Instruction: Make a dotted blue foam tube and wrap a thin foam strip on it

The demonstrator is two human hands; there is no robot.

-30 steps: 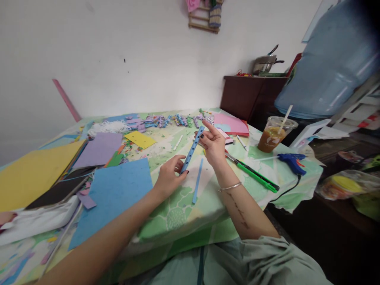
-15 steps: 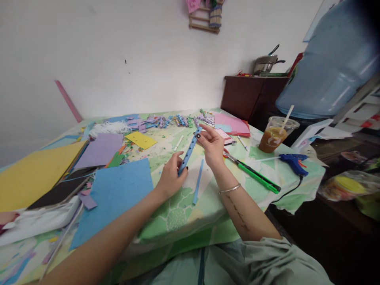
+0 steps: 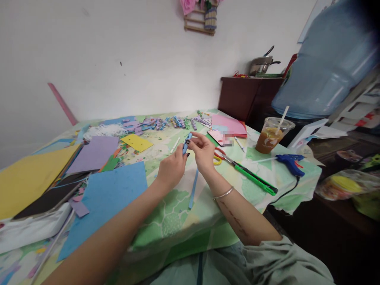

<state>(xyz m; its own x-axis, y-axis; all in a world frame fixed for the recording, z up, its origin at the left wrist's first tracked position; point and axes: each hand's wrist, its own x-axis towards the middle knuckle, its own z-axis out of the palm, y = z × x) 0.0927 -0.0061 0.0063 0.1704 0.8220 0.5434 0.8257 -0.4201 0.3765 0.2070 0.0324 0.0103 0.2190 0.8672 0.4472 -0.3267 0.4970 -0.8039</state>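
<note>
Both my hands meet over the middle of the table, pinching a blue strip with dark dots (image 3: 187, 144), probably paper or foam. My left hand (image 3: 172, 168) is closed around its lower part, which the fingers hide. The fingers of my right hand (image 3: 203, 150) pinch its upper part. Below the hands, a plain narrow blue strip (image 3: 193, 190) lies on the tablecloth (image 3: 170, 227). To the right of my right hand are scissors (image 3: 221, 155) and a green-handled cutter (image 3: 255, 179). A large blue sheet (image 3: 109, 202) lies left of my left hand.
A blue glue gun (image 3: 291, 163) with a cord and a drink cup (image 3: 271, 136) with a straw stand at right. Several curled strips (image 3: 178, 122) line the back. Purple (image 3: 93, 154) and yellow sheets (image 3: 35, 176) cover the left. A phone (image 3: 216, 137) lies behind my right hand.
My hands have come closer together along the dotted strip, so much less of it shows between and above my fingers. The view has shifted slightly.
</note>
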